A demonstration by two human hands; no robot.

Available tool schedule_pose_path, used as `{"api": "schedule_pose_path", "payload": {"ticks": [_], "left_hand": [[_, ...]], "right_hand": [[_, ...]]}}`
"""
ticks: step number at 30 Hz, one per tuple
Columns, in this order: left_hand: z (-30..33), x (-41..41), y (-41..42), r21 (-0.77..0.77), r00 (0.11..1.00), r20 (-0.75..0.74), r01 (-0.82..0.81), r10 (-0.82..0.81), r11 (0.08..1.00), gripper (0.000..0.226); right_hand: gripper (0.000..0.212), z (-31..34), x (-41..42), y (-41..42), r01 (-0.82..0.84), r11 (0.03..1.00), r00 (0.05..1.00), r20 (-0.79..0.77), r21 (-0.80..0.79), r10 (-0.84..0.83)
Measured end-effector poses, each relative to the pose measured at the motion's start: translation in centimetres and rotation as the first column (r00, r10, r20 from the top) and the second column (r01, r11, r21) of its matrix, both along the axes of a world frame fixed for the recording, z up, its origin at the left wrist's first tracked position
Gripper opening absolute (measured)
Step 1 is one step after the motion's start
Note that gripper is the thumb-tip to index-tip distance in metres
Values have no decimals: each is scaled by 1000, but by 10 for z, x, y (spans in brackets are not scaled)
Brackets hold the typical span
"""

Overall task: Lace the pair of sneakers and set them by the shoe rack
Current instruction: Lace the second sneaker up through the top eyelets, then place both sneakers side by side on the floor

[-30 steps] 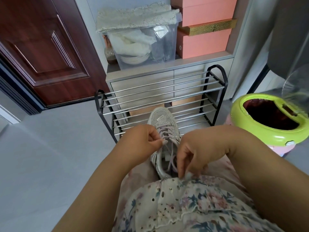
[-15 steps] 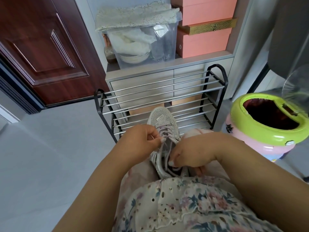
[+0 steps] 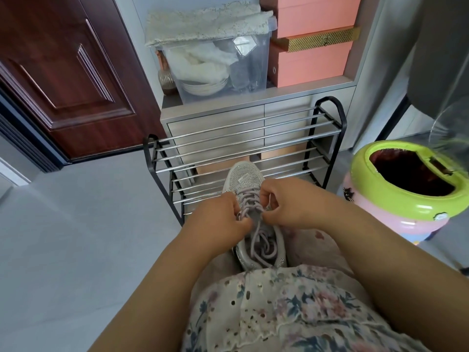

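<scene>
Sneaker (image 3: pixel 247 177): lying lengthwise on the lap, toe pointing toward the shoe rack (image 3: pixel 243 138).
Left hand (image 3: pixel 218 217): pinching the lace (image 3: pixel 258 240).
Right hand (image 3: pixel 286 201): pinching the lace too.

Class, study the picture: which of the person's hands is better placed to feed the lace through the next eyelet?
Probably the right hand: it pinches the lace near the sneaker's eyelets, while the left hand steadies the other side.

Sneaker (image 3: pixel 250 212): on lap, toe toward shoe rack (image 3: pixel 243 153), just before it.
Left hand (image 3: pixel 218 219): at sneaker's left side, on lace (image 3: pixel 258 240).
Right hand (image 3: pixel 291 201): at sneaker's right side.
Cabinet (image 3: pixel 215 118): behind rack.
Bin (image 3: pixel 406 186): right of rack.
Door (image 3: pixel 63 72): left of cabinet.
Storage box (image 3: pixel 215 59): on cabinet, left of stacked boxes (image 3: pixel 312 47).
</scene>
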State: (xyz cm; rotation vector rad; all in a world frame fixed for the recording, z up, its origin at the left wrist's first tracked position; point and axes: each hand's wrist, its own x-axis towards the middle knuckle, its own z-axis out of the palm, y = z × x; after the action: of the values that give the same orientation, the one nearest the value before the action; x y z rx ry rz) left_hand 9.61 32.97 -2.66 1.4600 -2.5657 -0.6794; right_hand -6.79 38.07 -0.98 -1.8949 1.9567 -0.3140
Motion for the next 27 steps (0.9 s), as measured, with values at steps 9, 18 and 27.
{"api": "schedule_pose_path", "payload": {"ticks": [9, 18, 27], "left_hand": [[-2, 3, -3, 27, 994, -106, 33, -29, 999, 13], [23, -9, -23, -37, 994, -108, 23, -27, 999, 19], [-2, -18, -63, 7, 998, -65, 1, -1, 1000, 21]], "right_hand": [[13, 4, -11, -3, -5, 999, 998, 55, -33, 7], [14, 26, -11, -28, 47, 999, 988, 147, 22, -50], [4, 7, -11, -69, 68, 987, 986, 143, 144, -89]]}}
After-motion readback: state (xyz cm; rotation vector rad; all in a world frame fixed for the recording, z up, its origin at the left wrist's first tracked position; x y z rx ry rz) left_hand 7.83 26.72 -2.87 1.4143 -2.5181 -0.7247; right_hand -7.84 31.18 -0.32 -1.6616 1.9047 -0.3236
